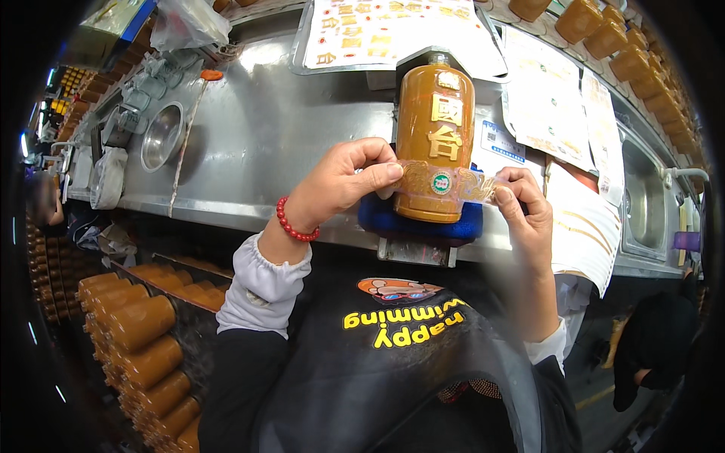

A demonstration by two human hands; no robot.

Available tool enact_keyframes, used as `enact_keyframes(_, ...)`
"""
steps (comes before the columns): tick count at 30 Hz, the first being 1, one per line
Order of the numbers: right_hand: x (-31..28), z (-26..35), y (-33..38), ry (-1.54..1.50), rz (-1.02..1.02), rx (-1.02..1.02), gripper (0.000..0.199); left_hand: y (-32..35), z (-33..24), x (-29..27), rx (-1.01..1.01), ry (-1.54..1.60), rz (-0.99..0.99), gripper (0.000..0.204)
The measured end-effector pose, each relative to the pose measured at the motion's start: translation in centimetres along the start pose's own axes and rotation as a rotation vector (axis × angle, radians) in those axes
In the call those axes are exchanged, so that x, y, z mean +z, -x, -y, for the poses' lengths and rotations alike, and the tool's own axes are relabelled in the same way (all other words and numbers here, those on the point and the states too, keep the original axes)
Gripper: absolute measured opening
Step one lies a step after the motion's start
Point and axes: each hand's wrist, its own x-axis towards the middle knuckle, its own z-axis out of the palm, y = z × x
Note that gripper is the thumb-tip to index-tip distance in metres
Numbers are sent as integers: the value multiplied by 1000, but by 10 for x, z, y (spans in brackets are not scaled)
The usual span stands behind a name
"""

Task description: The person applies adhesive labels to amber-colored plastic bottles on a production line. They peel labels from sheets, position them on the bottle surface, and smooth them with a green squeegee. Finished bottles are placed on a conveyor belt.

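A glossy brown bottle [433, 102] with raised gold characters lies on a blue padded rest [421, 226], its neck pointing away from me. Across the lower part of the bottle runs a clear strip decal [468, 183] with a gold pattern and a round green emblem. My left hand [355, 172], a red bead bracelet at its wrist, pinches the strip's left end between thumb and forefinger. The strip's right end is pinched in my right hand [521, 208]. Between the two hands the strip is stretched over the bottle's surface.
Beyond the bottle lies a white sheet of gold decals [362, 34]. More sheets [555, 98] cover the right side of the steel counter [264, 98]. A metal bowl [163, 136] stands left, a sink [642, 196] right. Many brown bottles [143, 325] are stacked at lower left.
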Motion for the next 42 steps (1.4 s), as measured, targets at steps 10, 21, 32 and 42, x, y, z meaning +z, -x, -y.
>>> enact_keyframes(10, 3, -4, 1, -13, 2, 13, 15, 0, -1, -1, -30, -24, 14, 20)
enact_keyframes(21, 9, -8, -5, 41, 24, -3, 19, -1, -1, -1, -18, -80, 7, 20)
enact_keyframes(32, 5, -13, -7, 469, -132, -291, 37, -2, -1, 2, 7, -55, -20, 21)
enact_keyframes(42, 27, 5, 6, 603, 68, -511, 50, -3, 0, -3, -14, -79, 24, 20)
